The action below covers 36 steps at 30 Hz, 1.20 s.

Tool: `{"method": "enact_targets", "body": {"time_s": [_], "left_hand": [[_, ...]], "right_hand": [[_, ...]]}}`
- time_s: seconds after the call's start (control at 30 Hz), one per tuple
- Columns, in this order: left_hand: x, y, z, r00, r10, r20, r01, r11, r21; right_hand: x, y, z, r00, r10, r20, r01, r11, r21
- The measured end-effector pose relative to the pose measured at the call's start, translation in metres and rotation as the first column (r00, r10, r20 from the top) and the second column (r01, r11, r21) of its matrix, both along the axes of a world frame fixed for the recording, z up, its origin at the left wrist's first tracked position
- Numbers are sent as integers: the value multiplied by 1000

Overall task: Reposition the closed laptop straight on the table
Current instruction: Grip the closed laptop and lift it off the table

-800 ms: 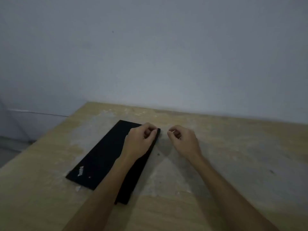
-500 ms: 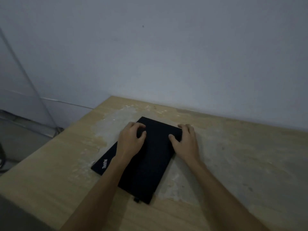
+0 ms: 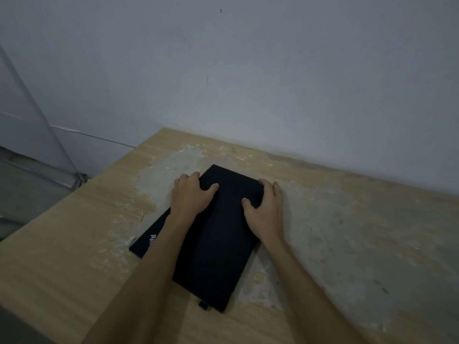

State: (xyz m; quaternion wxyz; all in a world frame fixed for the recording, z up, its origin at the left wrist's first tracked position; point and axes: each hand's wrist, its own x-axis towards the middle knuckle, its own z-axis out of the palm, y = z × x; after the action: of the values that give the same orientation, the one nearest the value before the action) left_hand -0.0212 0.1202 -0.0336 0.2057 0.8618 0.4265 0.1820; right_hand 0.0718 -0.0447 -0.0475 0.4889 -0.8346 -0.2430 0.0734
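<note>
Closed black laptop point(image 3: 218, 234) lies flat on the wooden table point(image 3: 62, 264), in the far left part of the top, near the wall point(image 3: 248, 70). It sits askew to the table's far edge, long side running away from the camera and angled to the right. White lettering shows on the lid near the left corner, partly covered by the left forearm. A small dark tab juts from the near edge.

Left hand point(image 3: 191, 194) clasps the far left edge: fingers curled over the side, thumb pressed on the lid. Right hand point(image 3: 267, 209) clasps the far right edge the same way, fingers down along the side, thumb on top. Both forearms reach across the near half of the lid.

Table surface is worn, with pale grey scuffed patches around the laptop. Light is dim.
</note>
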Motion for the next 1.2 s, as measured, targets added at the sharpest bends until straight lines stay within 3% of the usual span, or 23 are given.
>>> {"method": "enact_targets", "body": {"time_s": [0.2, 0.43, 0.6, 0.7, 0.83, 1.13, 1.2], "left_hand": [[10, 12, 9, 999, 48, 25, -45, 992, -116], [4, 23, 29, 988, -87, 130, 107, 982, -158], [6, 18, 39, 970, -50, 237, 105, 968, -229], [10, 12, 41, 938, 2, 347, 102, 954, -282], [20, -2, 49, 880, 78, 468, 112, 924, -365], [51, -49, 67, 812, 52, 582, 333, 778, -533], [59, -57, 79, 797, 16, 604, 374, 772, -514]], "right_hand": [[-5, 1, 8, 1000, -7, 15, 5, 987, 160], [-6, -4, 28, 996, -80, 30, 65, 941, 332], [4, -12, 46, 994, -100, -36, 106, 901, 422], [13, -20, 58, 987, -19, -157, 82, 909, 409], [19, -39, 66, 982, 84, -167, -23, 942, 336], [51, -110, 102, 988, 155, 18, -151, 916, 373], [62, -128, 113, 984, 169, 52, -176, 914, 365]]}}
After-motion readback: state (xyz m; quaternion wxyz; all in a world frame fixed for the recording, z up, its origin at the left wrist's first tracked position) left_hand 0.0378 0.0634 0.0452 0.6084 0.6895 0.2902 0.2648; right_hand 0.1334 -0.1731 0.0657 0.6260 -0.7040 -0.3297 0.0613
